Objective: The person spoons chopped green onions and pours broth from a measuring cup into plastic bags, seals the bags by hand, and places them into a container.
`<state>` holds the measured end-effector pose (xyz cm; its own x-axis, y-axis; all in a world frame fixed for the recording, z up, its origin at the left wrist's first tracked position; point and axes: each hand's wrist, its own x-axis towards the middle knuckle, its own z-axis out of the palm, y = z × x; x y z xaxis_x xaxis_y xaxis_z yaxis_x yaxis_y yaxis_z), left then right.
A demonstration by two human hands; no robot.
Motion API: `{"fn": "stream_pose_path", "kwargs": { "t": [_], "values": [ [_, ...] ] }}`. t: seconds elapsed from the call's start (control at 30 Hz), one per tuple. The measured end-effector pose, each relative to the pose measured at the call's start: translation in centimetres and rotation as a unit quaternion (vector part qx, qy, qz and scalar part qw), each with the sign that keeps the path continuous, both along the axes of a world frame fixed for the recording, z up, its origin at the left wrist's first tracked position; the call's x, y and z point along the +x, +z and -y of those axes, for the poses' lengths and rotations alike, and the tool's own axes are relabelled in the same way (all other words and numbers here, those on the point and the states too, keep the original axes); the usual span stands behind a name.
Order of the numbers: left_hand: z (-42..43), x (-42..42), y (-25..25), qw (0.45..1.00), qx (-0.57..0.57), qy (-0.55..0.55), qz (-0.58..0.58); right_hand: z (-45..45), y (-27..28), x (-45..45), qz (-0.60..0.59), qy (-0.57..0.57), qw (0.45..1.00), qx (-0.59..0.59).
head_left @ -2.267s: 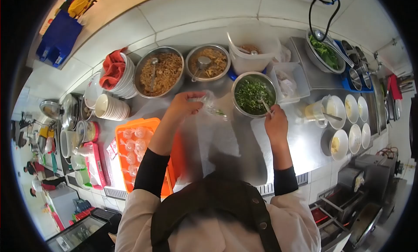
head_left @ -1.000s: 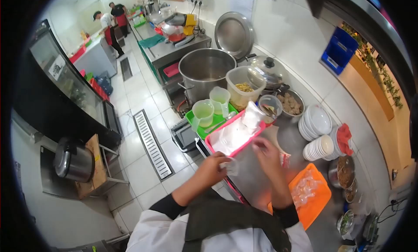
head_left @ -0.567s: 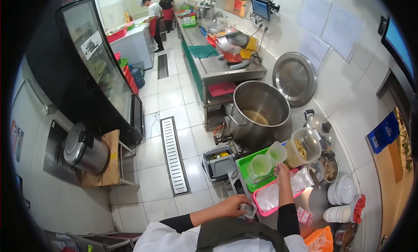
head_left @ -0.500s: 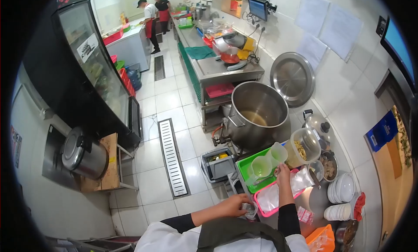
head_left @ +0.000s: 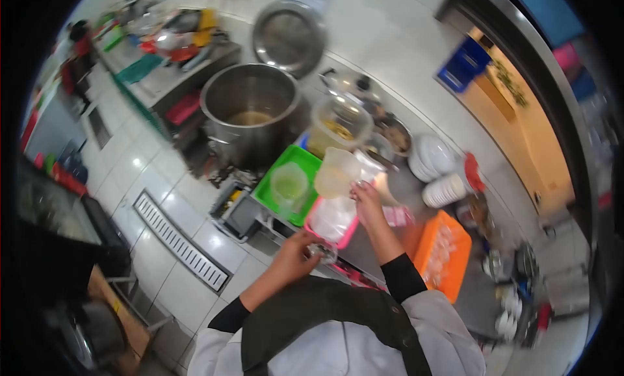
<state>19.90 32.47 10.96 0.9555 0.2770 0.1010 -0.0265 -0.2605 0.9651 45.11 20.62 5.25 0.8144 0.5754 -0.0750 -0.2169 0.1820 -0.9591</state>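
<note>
My left hand [head_left: 296, 254] is closed on a small clear plastic bag [head_left: 322, 251] in front of the pink tray [head_left: 351, 236]; the bag's contents are too small to tell. My right hand [head_left: 367, 200] grips a pale translucent jug [head_left: 335, 172], held above the back of the pink tray. White plastic lies in that tray. Beside it, a second jug [head_left: 290, 183] with pale liquid stands on the green tray [head_left: 263, 191]. An orange tray [head_left: 459, 262] holding several filled clear bags lies to the right of my right forearm.
A large steel pot [head_left: 250, 106] stands behind the green tray. Lidded and open containers, stacked bowls [head_left: 431, 156] and white cups [head_left: 444, 190] line the wall side. A grey bin [head_left: 233, 210] is left of the counter. Two people [head_left: 81, 44] are far off at the upper left.
The view has swung toward the right, bringing the orange tray further in. My right hand has lifted the jug from the green tray toward the pink tray. My left hand keeps the bag.
</note>
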Motion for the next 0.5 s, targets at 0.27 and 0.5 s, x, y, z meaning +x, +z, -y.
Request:
{"fn": "stream_pose_path", "kwargs": {
  "t": [0.27,0.5],
  "values": [
    [5.8,3.2,0.0,0.999,0.048,-0.001,-0.008,15.1,8.4,-6.7,0.007,-0.065,0.997,-0.045],
    [12.0,9.6,-1.5,0.997,0.047,-0.065,0.017,24.8,12.2,-12.2,0.061,-0.170,0.965,-0.190]
  ]
}}
